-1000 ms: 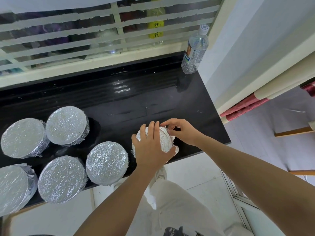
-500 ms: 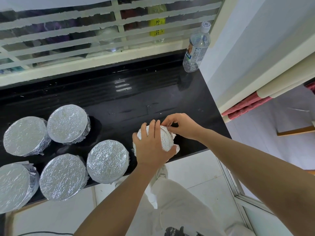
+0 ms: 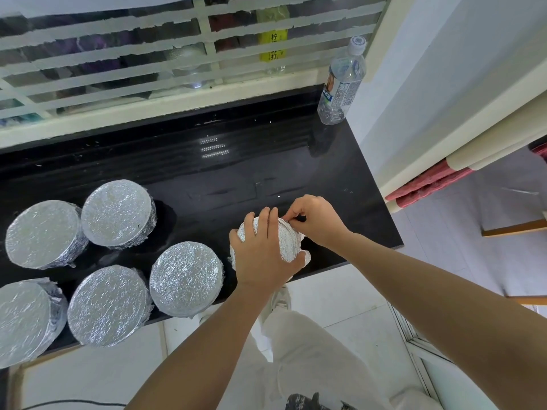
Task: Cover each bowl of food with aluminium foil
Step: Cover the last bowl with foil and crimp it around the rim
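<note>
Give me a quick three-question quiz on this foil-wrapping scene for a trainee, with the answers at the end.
1. True or false: the right hand pinches the far rim of the foil-wrapped bowl that the left hand rests on.
2. How many finished bowls stand to the left of that one? A) three B) five C) seven
3. Fill in: at the far right corner of the black counter stands a clear plastic ____.

Key: 1 true; 2 B; 3 bottle.
</note>
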